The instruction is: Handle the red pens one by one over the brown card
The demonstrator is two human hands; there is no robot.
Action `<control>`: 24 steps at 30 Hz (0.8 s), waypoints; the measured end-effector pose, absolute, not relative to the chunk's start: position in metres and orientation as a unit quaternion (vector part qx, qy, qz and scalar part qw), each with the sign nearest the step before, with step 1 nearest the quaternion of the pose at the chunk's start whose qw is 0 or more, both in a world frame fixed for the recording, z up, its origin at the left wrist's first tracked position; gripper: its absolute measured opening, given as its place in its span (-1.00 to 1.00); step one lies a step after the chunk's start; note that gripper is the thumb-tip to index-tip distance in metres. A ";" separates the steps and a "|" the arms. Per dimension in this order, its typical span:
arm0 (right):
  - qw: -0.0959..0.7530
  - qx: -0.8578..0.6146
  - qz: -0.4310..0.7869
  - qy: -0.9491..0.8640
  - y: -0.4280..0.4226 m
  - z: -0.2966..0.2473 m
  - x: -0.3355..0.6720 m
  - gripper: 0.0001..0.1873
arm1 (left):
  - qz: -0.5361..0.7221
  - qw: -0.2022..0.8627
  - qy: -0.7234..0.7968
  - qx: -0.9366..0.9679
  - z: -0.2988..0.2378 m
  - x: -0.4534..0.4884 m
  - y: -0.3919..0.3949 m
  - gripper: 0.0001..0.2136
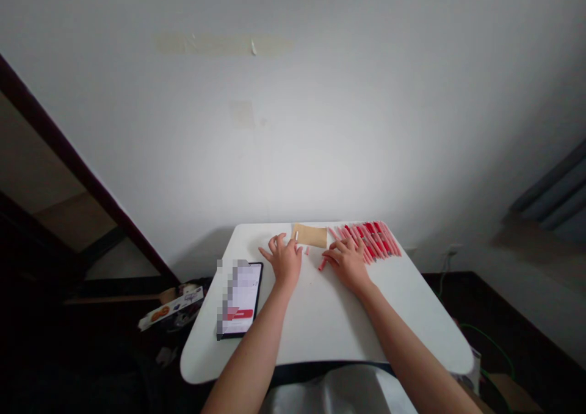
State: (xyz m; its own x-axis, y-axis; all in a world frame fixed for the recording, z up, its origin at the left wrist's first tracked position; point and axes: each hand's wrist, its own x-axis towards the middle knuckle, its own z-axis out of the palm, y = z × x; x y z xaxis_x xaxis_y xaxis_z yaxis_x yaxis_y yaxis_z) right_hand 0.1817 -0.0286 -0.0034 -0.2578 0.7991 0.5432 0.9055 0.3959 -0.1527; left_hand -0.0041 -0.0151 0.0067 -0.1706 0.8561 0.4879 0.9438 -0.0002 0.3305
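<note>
**Hands flat among red sticks**

Forearms reach in over the counter [320, 322]. Right hand [348, 261], fingers loosely curled, touches one red stick [322, 264] pulled from the row [370, 238]. Left hand [286, 258] lies open, gripping nothing, beside a tan card [310, 235]. Phone [242, 298] sits left.

The bench [320, 322] lies bare toward its near edge; a phone [240, 300] blocks the left, red pens [373, 239] and seemingly a card [310, 235] crowd the far edge.
</note>
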 end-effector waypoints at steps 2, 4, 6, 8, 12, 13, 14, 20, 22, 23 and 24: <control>0.286 -0.537 -0.088 -0.789 -0.029 -0.003 0.181 -0.81 | -0.300 0.078 -0.713 -0.629 0.005 -0.005 -0.014 -0.83; 0.287 -0.530 -0.080 -0.794 -0.028 -0.003 0.180 -0.80 | -0.299 0.081 -0.722 -0.618 0.003 -0.006 -0.014 -0.81; 0.288 -0.520 -0.071 -0.801 -0.028 -0.003 0.179 -0.79 | -0.295 0.083 -0.731 -0.609 0.003 -0.006 -0.014 -0.79; 0.292 -0.510 -0.059 -0.807 -0.027 -0.003 0.179 -0.77 | -0.287 0.085 -0.739 -0.603 0.003 -0.006 -0.014 -0.77; 0.306 -0.503 -0.036 -0.808 -0.024 -0.006 0.180 -0.76 | -0.278 0.084 -0.745 -0.600 0.003 -0.006 -0.014 -0.75; 0.309 -0.503 -0.032 -0.807 -0.023 -0.007 0.180 -0.75 | -0.280 0.085 -0.744 -0.600 0.003 -0.006 -0.013 -0.75; 0.311 -0.503 -0.031 -0.806 -0.022 -0.008 0.181 -0.75 | -0.283 0.085 -0.743 -0.600 0.003 -0.006 -0.013 -0.75; 0.310 -0.506 -0.034 -0.804 -0.018 -0.007 0.180 -0.75 | -0.289 0.078 -0.743 -0.598 0.002 -0.006 -0.013 -0.75; 0.310 -0.507 -0.035 -0.804 -0.018 -0.006 0.179 -0.75 | -0.288 0.078 -0.744 -0.598 0.003 -0.005 -0.013 -0.75; 0.308 -0.506 -0.035 -0.805 -0.018 -0.006 0.179 -0.75 | -0.287 0.079 -0.744 -0.598 0.003 -0.005 -0.013 -0.74; 0.306 -0.505 -0.036 -0.806 -0.018 -0.006 0.179 -0.75 | -0.287 0.079 -0.745 -0.598 0.003 -0.005 -0.013 -0.74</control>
State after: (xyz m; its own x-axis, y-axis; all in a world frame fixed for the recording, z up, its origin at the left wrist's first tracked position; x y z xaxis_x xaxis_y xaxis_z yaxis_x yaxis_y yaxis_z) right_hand 0.1787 -0.0177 -0.0058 -0.3018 0.7924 0.5302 0.8363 0.4870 -0.2518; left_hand -0.0054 -0.0127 0.0033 -0.2735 0.8446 0.4604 0.9351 0.1213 0.3329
